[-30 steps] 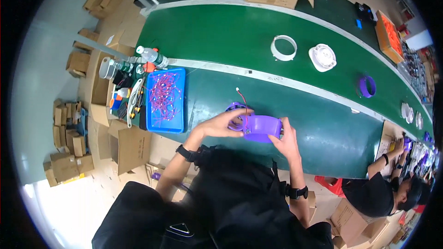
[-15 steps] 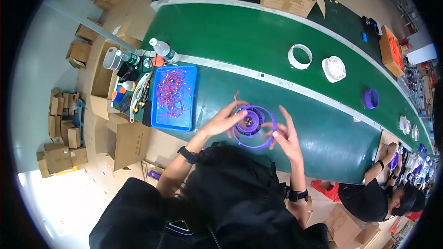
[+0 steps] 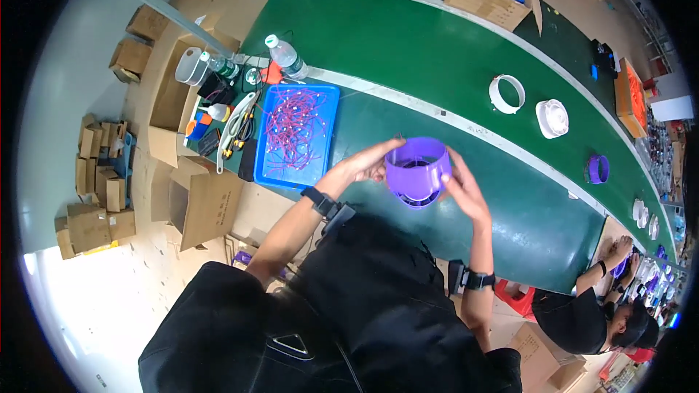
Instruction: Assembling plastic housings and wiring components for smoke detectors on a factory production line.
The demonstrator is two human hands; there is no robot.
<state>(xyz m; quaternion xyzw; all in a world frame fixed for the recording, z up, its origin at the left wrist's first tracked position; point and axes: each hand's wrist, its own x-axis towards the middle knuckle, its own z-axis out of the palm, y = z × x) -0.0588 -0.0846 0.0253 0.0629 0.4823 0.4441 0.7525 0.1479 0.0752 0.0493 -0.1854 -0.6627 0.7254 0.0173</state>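
Between both hands, over the green bench (image 3: 510,225), is a purple round housing (image 3: 416,154), tilted so its smooth outer wall shows. A darker ribbed part shows at its lower opening; the rest of the inside is hidden. My left hand (image 3: 370,163) grips the housing's left side, its fingers partly behind the wall. On the right side my right hand (image 3: 464,188) clasps the wall, thumb in front. Left of my left hand sits a blue tray (image 3: 331,127) holding a tangle of thin red wires (image 3: 293,129).
Beyond the bench's pale divider (image 3: 408,100), a green conveyor belt (image 3: 408,51) carries a white ring (image 3: 496,94), a white round housing (image 3: 553,118) and another purple ring (image 3: 598,169). Bottles (image 3: 287,58) and tools crowd the left end. A co-worker (image 3: 575,316) sits at right.
The purple housing has turned from showing its inner hub to showing its outer wall. My right hand's spread fingers have closed onto its side. The whole view has shifted a little.
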